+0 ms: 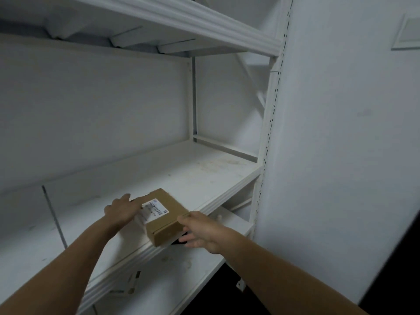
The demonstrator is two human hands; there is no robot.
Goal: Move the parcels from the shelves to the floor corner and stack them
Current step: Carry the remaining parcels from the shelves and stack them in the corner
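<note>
Head view
Parcel place: small brown cardboard parcel (pixel 162 215) sits at the front lip of the middle shelf (pixel 204 176), low in frame toward 6 o'clock. Its near end overhangs the edge.
Left hand: the left hand (pixel 121 212) lies at the parcel's 9 o'clock, fingers fairly straight and flat along that side and the far corner.
Right hand: the right hand (pixel 201 231) is at the parcel's 4 o'clock, thumb over the top corner and fingers reaching under the overhanging end, pinching it.
Handling: likely light and stiff. The smooth card with a white label (pixel 154 209) may slip, so a grip on two opposite sides with support underneath looks best.
Edges: ribbed shelf lip directly under the parcel. The slotted upright post (pixel 270 123) stands at 2 o'clock, with the white wall (pixel 341 133) just beyond it at 3 o'clock.
Headroom: the upper shelf (pixel 204 26) at 12 o'clock is well above.
Open room: straight back toward the person at 6 o'clock.
Below: the lower shelf (pixel 181 280) holds a blurred pale item at 7 o'clock that I cannot identify.
</note>
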